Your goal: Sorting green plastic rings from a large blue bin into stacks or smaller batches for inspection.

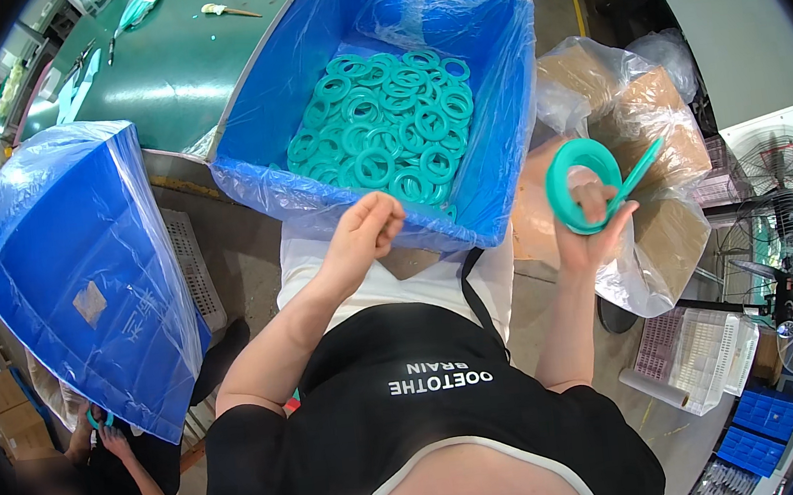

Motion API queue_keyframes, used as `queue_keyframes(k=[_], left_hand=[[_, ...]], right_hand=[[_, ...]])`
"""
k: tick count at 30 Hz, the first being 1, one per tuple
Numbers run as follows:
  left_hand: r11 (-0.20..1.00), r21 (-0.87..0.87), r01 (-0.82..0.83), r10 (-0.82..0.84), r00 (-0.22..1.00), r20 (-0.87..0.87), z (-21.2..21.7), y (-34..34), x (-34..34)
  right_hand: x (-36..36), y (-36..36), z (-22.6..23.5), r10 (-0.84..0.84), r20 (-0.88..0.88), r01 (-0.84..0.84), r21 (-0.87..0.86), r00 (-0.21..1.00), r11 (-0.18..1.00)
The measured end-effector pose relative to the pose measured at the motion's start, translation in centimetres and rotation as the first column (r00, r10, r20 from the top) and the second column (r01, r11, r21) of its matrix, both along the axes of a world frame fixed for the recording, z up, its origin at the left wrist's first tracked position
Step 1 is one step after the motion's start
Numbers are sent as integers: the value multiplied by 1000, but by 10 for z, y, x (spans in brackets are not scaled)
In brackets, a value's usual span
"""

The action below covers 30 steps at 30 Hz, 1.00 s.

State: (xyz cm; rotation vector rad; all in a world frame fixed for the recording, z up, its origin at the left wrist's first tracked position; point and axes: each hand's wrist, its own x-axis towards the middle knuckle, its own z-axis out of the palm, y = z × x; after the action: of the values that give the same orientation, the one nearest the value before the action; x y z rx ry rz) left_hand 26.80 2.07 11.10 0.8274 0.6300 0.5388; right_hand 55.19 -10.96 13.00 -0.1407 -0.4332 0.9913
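My right hand is raised to the right of the blue bin, with its fingers through and around a teal ring. A straight, narrow teal piece sticks up beside the thumb; whether it is another ring seen edge-on cannot be told. My left hand is at the bin's near edge with its fingers curled together. Anything inside that grip is hidden. Many loose teal rings are heaped in the plastic-lined blue bin in front of me.
A green table with a brush adjoins the bin. Another plastic-covered blue bin stands at left, where a co-worker's hands hold a teal piece. Bagged cardboard boxes and a fan are at right.
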Motion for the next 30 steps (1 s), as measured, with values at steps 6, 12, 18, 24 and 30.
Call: queue_keyframes(k=[6,12,18,24,30], left_hand=[[954,-235,185,-165,981,104,-19,-10,11],[975,-127,184,-186,983,-3,-13,-8,12],[931,-259,257,-241,966,92,-21,-14,19],[878,-399,265,-195,959,208,-13,-11,17],[925,-331,189,-166,981,96,-12,-12,14]], right_hand=[[-42,4,-12,35,69,-3,-421,997,907],[-70,8,-27,278,591,44,-471,758,881],[-95,16,-3,295,941,192,-264,-162,945],[-88,8,-13,240,962,396,-171,-130,902],[-94,11,-5,178,971,361,-110,-160,926]])
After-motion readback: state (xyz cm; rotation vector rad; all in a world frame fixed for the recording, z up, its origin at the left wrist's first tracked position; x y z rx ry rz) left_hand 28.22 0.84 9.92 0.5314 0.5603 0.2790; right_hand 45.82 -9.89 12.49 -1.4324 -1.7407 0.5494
